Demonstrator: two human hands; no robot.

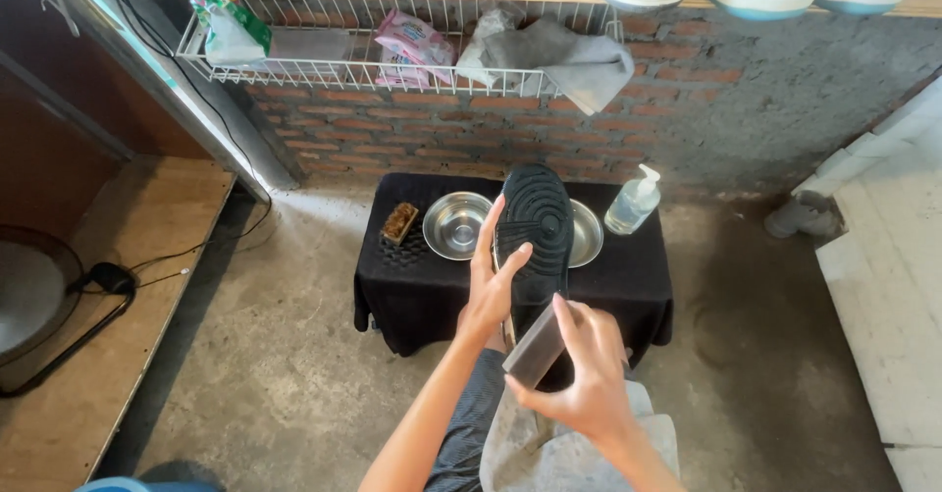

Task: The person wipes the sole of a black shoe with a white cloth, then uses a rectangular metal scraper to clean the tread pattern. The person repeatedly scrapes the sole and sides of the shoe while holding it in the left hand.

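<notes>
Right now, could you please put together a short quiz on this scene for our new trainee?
1. True or false: the left hand holds the black shoe with its sole facing the camera.
2. What does the right hand hold? A) the grey block B) a spray bottle C) a bowl
3. How many metal bowls stand on the black-draped table?

Key: 1 true. 2 A. 3 two; the shoe partly hides the second bowl. The brush and the clear pump bottle are also there.
</notes>
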